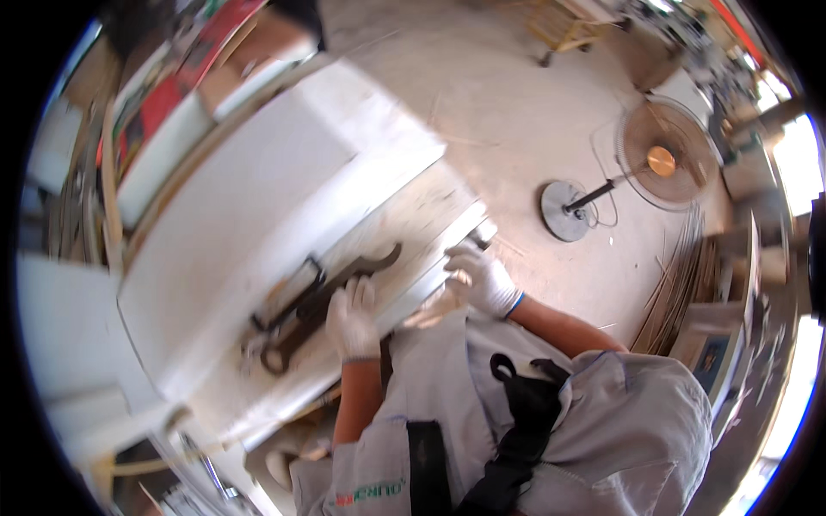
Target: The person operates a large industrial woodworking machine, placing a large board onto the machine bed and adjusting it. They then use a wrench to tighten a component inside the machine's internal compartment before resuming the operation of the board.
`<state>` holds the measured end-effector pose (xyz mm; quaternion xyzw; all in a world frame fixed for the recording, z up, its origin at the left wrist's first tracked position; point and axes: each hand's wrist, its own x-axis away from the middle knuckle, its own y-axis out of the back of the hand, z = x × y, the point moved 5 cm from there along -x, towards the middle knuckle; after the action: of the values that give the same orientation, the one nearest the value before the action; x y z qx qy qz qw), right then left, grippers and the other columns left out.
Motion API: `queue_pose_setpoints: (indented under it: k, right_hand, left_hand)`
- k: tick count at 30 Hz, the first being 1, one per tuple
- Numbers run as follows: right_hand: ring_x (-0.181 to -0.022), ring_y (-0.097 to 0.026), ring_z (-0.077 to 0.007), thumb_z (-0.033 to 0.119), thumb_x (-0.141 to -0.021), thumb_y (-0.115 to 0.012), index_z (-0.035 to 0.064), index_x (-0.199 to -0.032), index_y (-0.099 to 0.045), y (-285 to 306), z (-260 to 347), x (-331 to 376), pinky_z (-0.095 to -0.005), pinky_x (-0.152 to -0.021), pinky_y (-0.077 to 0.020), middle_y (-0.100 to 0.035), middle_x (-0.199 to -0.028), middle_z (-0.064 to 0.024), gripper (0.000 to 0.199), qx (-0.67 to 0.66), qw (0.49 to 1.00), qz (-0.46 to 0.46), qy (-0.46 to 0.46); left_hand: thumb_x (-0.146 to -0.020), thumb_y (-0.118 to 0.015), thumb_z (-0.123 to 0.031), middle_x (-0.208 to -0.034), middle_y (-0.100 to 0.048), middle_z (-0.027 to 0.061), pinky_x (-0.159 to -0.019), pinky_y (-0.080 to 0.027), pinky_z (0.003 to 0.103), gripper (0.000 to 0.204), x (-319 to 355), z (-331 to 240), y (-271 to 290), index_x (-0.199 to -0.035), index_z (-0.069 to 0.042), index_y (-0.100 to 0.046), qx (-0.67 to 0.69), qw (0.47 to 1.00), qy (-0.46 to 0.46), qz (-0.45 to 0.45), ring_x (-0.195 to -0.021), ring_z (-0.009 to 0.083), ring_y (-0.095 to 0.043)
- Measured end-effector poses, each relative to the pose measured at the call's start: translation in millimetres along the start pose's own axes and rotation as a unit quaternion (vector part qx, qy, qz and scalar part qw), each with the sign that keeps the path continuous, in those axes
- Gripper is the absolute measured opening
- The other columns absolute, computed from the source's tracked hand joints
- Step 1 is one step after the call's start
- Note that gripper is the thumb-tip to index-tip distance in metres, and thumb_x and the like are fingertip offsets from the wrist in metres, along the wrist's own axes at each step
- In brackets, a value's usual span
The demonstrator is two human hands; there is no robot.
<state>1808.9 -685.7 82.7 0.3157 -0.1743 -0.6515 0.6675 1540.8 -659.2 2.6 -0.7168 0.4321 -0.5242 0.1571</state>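
The dark hook-ended piece [310, 323] lay on the desk [420, 205], the gloved left hand [353, 322] touching it; whether its fingers grasped, I could not tell. The gloved right hand [485, 280] curled near the desk's corner, its hold unclear. Beyond stood a pedestal fan [661, 162].
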Motion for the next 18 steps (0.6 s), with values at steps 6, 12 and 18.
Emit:
queue_pose_setpoints:
  k: [6, 12, 18]
  right_hand:
    - [-0.102, -0.070, -0.0361, 0.012, -0.083, -0.075, 0.0070, -0.101, -0.072, 69, -77, 60, -0.0448, -0.085, -0.0581, -0.068, -0.120, -0.0160, 0.019, 0.025, 0.996, -0.060, -0.059]
    - [-0.099, -0.072, -0.0344, 0.012, -0.083, -0.076, 0.0020, -0.097, -0.073, 174, -201, 142, -0.0399, -0.084, -0.0584, -0.071, -0.114, -0.0200, 0.017, -0.042, 0.956, -0.191, -0.216]
    - [-0.098, -0.073, -0.0307, 0.012, -0.084, -0.075, 0.0008, -0.098, -0.074, 275, -291, 172, -0.0376, -0.085, -0.0586, -0.073, -0.112, -0.0184, 0.019, -0.041, 0.931, -0.225, -0.283]
  left_hand:
    - [-0.104, -0.057, -0.023, -0.119, -0.068, 0.0187, -0.089, -0.057, 0.040, 0.043, 7, 95, -62, -0.138, 0.002, -0.050, -0.350, 0.927, 0.008, 0.138, -0.104, 0.0284, -0.068]
    - [-0.102, -0.057, -0.014, -0.110, -0.071, 0.0152, -0.078, -0.060, 0.035, 0.032, -21, 246, -140, -0.130, 0.001, -0.059, -0.539, 0.782, -0.118, 0.289, -0.091, 0.0244, -0.072]
    - [-0.093, -0.066, -0.018, -0.107, -0.071, 0.0189, -0.088, -0.056, 0.040, 0.032, -50, 298, -214, -0.119, 0.000, -0.065, -0.699, 0.586, -0.320, 0.257, -0.100, 0.0330, -0.071]
